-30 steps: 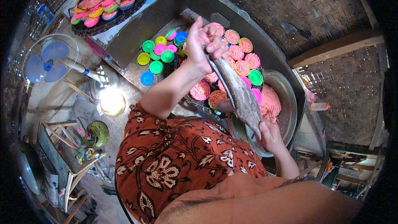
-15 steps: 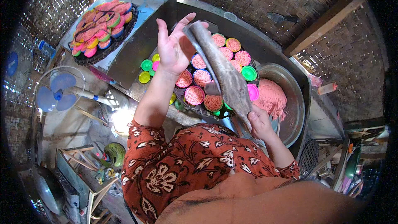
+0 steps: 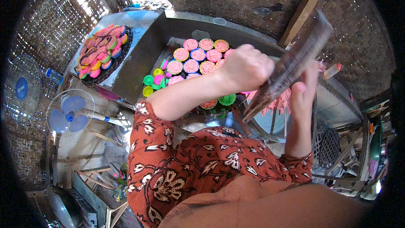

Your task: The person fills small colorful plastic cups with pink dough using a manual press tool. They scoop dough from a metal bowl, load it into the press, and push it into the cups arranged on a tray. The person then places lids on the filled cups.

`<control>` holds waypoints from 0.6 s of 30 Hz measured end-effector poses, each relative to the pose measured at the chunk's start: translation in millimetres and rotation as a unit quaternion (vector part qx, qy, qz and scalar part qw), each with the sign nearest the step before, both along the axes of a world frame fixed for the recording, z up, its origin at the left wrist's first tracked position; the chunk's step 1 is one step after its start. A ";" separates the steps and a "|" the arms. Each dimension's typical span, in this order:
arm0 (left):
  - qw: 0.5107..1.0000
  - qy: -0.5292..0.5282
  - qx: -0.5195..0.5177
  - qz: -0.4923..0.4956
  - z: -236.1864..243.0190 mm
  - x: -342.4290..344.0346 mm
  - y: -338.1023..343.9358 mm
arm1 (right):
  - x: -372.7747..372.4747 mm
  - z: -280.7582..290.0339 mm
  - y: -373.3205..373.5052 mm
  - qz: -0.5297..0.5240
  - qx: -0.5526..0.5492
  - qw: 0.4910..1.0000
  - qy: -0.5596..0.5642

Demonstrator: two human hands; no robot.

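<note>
Clear plastic bag (image 3: 295, 63), both hands gripping.

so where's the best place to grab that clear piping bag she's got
Probably around the middle of the clear piping bag, from either side: it tapers to a tip low over the metal bowl and stands tilted. The left hand and right hand flank it there.

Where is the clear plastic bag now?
In the head view, the clear plastic bag is upper right, between both hands, above the metal bowl of pink batter.
</note>
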State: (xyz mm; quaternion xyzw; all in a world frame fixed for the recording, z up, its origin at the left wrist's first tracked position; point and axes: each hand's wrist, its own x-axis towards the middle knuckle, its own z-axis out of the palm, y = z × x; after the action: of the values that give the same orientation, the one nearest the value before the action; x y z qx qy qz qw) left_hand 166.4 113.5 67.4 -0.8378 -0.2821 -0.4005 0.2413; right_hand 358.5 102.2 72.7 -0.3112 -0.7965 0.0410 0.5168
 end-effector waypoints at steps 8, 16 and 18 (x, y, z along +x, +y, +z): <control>0.928 0.180 -0.321 -0.064 24.5 10.7 -16.1 | -13.9 20.0 -49.6 0.040 0.166 0.984 -0.046; 0.946 0.211 -0.245 -0.016 32.3 -8.4 -46.4 | 31.8 12.6 -70.3 0.243 -0.069 0.966 0.055; 0.939 0.161 -0.299 0.049 33.7 -37.8 -44.6 | 60.0 6.9 -76.0 0.113 -0.129 0.966 0.195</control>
State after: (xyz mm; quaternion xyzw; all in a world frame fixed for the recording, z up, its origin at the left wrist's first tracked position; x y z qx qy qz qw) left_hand 128.6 68.9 101.1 -0.9096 -0.3871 -0.1451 0.0417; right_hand 418.5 26.2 79.6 -0.2687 -0.6985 0.2615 0.6095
